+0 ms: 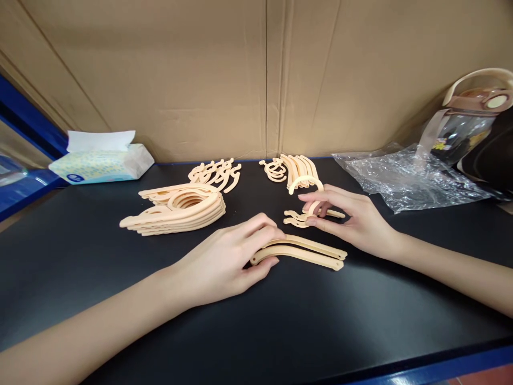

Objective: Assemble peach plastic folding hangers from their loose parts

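My left hand (228, 256) rests on the black table (80, 267), fingers pinching the left end of two long curved peach plastic strips (308, 253) lying flat. My right hand (352, 216) is just behind them, its fingers closed around a peach plastic hook piece (308, 184) that curves up above the fingertips. Small peach hook pieces (294, 218) lie under that hand.
A stack of peach hanger parts (176, 211) sits left of centre, with piles of hooks (216, 172) and curved arms (298, 168) behind. A tissue pack (102, 160) is far left, crumpled clear plastic (401, 179) and a bottle (468, 123) far right. Cardboard lines the back.
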Demonstrator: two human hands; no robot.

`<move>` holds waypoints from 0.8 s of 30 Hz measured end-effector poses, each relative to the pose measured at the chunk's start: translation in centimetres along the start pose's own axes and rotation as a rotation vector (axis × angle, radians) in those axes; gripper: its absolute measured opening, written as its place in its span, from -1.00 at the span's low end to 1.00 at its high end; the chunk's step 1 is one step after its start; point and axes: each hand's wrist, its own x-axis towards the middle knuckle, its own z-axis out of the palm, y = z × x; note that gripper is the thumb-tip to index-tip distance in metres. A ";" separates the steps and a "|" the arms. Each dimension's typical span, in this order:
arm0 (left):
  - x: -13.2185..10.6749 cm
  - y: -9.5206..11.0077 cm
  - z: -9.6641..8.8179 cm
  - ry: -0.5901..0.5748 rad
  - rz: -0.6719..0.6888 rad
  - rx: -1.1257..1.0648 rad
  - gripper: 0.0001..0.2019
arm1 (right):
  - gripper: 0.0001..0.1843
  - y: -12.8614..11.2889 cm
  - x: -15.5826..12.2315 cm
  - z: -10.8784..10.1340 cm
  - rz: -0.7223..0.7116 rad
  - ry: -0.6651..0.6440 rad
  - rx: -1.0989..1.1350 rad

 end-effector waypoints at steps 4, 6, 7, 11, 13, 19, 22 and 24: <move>-0.1 -0.1 0.0 0.010 0.041 0.090 -0.75 | -0.59 -0.3 0.1 -0.1 0.021 0.040 -0.009; -0.1 -0.1 0.0 0.040 0.063 0.181 -0.80 | -0.63 -0.5 0.1 -0.3 0.026 0.053 -0.026; -0.1 -0.2 0.1 0.057 0.077 0.221 -0.84 | -0.66 -0.7 0.1 -0.4 0.024 0.057 -0.033; -0.1 -0.1 0.1 0.097 0.144 0.316 -0.88 | -0.81 -1.0 0.1 -0.6 0.002 0.090 -0.066; -0.1 -0.1 0.0 0.096 0.181 0.362 -0.86 | -0.84 -1.0 0.1 -0.6 -0.012 0.104 -0.089; -0.4 0.0 0.1 0.071 0.236 0.367 -0.83 | -0.82 -0.9 0.1 -0.6 -0.050 0.086 -0.106; -0.3 0.1 0.2 0.071 0.231 0.339 -0.81 | -0.82 -0.8 0.0 -0.6 -0.064 0.074 -0.115; -0.2 0.2 0.1 0.055 0.205 0.319 -0.81 | -0.82 -0.7 0.0 -0.5 -0.075 0.075 -0.129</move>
